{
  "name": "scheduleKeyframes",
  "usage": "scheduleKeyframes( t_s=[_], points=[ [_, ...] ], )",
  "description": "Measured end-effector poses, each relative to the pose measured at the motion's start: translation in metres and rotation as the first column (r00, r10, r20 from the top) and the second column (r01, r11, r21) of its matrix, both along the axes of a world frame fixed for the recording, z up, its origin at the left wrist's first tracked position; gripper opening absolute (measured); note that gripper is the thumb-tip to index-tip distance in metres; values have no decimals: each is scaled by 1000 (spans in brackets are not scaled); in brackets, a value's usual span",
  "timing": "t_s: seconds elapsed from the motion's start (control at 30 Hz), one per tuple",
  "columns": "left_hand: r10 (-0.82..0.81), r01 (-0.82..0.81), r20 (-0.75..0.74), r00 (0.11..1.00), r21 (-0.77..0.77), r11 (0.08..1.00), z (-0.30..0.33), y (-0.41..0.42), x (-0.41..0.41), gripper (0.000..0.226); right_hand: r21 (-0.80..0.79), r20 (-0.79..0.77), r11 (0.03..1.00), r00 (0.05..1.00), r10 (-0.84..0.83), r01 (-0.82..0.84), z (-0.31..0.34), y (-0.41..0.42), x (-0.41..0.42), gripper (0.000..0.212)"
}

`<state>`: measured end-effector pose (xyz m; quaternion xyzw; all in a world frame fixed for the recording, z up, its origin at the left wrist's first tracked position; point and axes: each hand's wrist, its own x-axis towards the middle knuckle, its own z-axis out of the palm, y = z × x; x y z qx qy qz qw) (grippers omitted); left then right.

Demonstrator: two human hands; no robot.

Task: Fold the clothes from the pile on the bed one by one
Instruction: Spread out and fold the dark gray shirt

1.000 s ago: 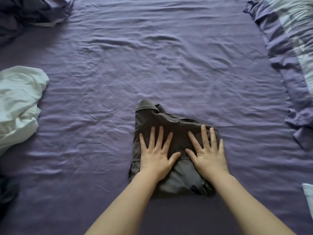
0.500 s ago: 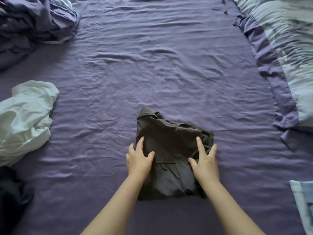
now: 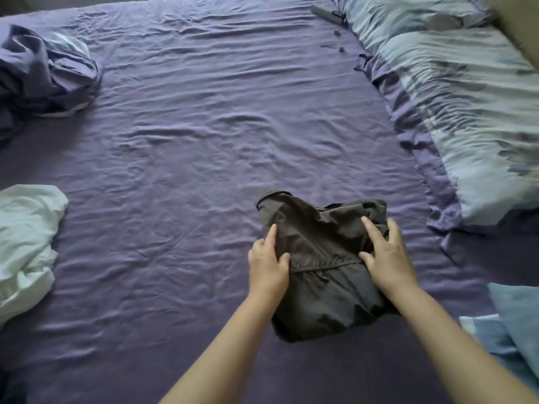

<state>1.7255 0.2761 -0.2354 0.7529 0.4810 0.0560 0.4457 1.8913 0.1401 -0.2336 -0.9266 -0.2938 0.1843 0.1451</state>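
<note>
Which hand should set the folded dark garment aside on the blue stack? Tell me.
Right, probably. The right hand grips the dark garment's right edge, and the blue stack lies on that side. The left hand grips the far edge.

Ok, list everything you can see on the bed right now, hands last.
bed sheet: one, purple, under everything
folded garment: one, dark grey, near centre
white garment: one, crumpled, left edge
purple bedding bundle: one, far left
pillows: pale blue, patterned, count unclear, far right
blue fabric: light blue, near right
small dark items: several, unclear, far side by the pillows
left hand: grip on garment's left edge
right hand: grip on garment's right edge
</note>
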Motion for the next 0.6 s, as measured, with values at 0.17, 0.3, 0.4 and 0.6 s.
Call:
scheduleKeyframes(
  t_s=[0.17,0.3,0.4,0.6],
  points=[
    [-175,173,-18,984,-95,980,-18,-35,32,71,-103,44,993,997,-58,62,-16,-36,31,73],
    [-226,212,-140,964,-107,971,-40,-44,33,75,-213,25,973,996,-90,93,-36,-55,31,73],
    [-245,254,-337,909,-19,967,-46,-43,30,72,-260,77,963,995,-57,75,-44,-61,29,73],
    [-312,345,-430,847,-2,939,-38,-48,20,63,-244,229,970,971,70,-12,-45,-67,23,66]
  ],
)
